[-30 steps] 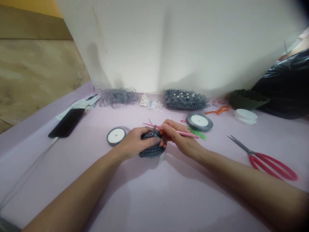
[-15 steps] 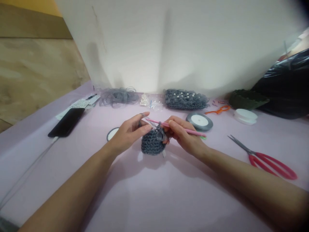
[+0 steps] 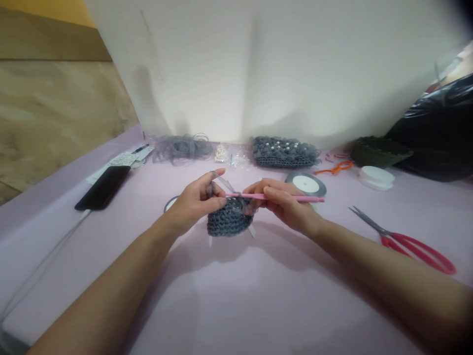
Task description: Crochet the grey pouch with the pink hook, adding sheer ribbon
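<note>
Nice tension: left hand [image 3: 194, 204] grips the gray crochet piece [image 3: 227, 222], sheer ribbon [image 3: 223, 181] taut; right hand [image 3: 284, 207] closes around the pink crochet hook [image 3: 291, 198].

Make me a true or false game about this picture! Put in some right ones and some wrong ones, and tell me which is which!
1. The right hand holds the pink crochet hook above the grey crocheted piece. True.
2. The left hand holds the red-handled scissors. False: they lie on the table, away from both hands.
3. A pearl-dotted crocheted piece lies near the wall. True.
4. The black phone stands upright. False: it lies flat on the table.
</note>
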### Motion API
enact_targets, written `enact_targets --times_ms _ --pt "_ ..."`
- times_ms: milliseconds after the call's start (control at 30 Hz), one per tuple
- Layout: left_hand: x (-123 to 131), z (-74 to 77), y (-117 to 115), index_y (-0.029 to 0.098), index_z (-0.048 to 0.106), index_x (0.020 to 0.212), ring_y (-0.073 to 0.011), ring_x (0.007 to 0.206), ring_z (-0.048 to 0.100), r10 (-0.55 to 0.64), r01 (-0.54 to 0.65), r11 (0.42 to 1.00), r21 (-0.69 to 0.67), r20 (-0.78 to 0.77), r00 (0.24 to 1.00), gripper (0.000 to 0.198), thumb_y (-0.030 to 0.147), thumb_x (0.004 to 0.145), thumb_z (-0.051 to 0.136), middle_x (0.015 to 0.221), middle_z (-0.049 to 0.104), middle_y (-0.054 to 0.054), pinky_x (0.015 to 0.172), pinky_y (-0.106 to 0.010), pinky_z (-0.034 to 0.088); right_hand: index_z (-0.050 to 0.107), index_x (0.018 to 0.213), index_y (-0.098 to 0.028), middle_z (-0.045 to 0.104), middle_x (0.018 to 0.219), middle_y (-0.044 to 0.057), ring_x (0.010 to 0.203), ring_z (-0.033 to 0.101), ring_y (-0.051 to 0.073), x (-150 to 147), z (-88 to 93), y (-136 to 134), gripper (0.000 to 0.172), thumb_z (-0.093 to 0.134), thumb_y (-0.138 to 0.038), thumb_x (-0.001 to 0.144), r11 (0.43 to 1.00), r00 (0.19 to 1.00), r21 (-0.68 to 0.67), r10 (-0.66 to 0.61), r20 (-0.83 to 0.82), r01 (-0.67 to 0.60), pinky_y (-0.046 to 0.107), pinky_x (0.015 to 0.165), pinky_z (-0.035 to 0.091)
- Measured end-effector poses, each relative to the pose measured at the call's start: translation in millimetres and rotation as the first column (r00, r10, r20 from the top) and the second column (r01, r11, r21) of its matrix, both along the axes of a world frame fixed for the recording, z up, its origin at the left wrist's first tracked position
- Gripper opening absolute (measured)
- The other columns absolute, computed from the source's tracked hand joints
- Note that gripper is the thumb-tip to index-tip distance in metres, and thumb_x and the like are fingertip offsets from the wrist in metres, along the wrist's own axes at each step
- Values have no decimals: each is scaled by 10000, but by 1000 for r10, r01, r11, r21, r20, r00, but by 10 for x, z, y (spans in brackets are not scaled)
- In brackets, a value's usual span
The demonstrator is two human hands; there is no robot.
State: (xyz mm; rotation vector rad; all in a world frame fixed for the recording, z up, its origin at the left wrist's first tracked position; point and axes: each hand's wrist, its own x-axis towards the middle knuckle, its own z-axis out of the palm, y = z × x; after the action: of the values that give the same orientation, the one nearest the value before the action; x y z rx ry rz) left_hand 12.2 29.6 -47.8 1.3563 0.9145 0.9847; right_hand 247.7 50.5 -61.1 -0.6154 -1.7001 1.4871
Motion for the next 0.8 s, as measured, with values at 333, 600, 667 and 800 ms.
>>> enact_targets --times_ms 333,600,667,800 --pt "-2 8 15 158 345 1469 -128 740 535 42 -39 998 52 -53 998 782 243 785 715 842 586 -4 680 -262 401 685 885 -175 683 1090 65 933 658 196 76 167 -21 303 407 -254 976 973 963 228 -95 252 37 312 797 531" --pt "62 44 -56 201 385 1444 -123 723 517 167 -110 970 218 -260 951 684 233 816 655 833 550 9 657 -250 422 605 880 -177 662 981 60 828 607 155 29 190 -72 282 358 -238 1003 853 915 522 -200 350 -13 285 732 462" --pt "84 39 -77 218 387 1446 -127 739 524 215 -130 954 269 -317 924 680 228 817 646 838 549 10 674 -252 428 576 869 -177 642 931 57 752 573 138 -2 196 -96 246 367 -215 994 801 900 599 -247 359 -19 283 693 444" --pt "150 1 -111 244 364 1464 -136 773 542 291 -179 931 319 -347 892 700 240 822 642 828 547 16 716 -259 440 533 903 -181 609 953 82 760 564 144 -74 155 -151 176 378 -195 986 676 889 736 -324 324 -22 287 688 465"
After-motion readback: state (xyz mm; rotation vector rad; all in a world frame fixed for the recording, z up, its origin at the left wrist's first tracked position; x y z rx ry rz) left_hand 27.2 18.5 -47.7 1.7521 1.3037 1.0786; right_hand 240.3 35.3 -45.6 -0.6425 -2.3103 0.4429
